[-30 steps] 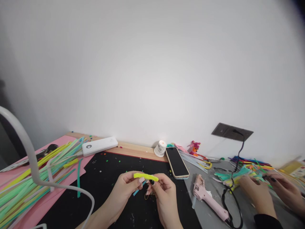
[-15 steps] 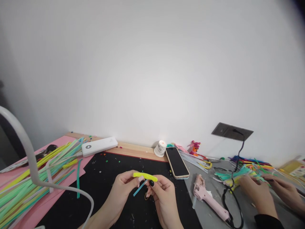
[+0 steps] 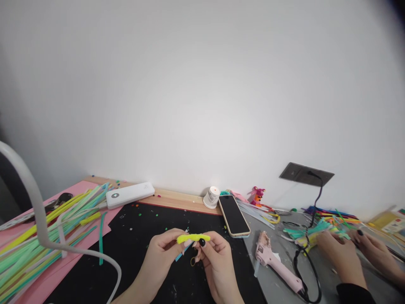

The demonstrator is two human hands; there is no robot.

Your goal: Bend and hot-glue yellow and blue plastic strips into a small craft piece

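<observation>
Between my two hands, over the black mat [image 3: 142,253], is a short fuzzy yellow pipe cleaner piece [image 3: 193,238]. My left hand [image 3: 164,251] pinches its left end, and my right hand [image 3: 215,257] pinches the right end, with the thumb lying on it. Below the yellow piece a thin blue strip [image 3: 180,256] slants down between my fingers. A small gold-coloured loop [image 3: 193,261] hangs by my right fingers; how it is attached is hidden.
Pipe cleaners [image 3: 38,240] lie on pink paper at left, beside a white power bank [image 3: 130,195]. A paper cup [image 3: 211,197] and phone [image 3: 234,214] stand behind my hands. A pink glue gun [image 3: 278,266] lies at right, near another person's hands [image 3: 341,257].
The yellow piece, arched and smooth-looking before, is now straighter and turned slightly. My fingers have shifted a little along it, and less of the blue strip shows.
</observation>
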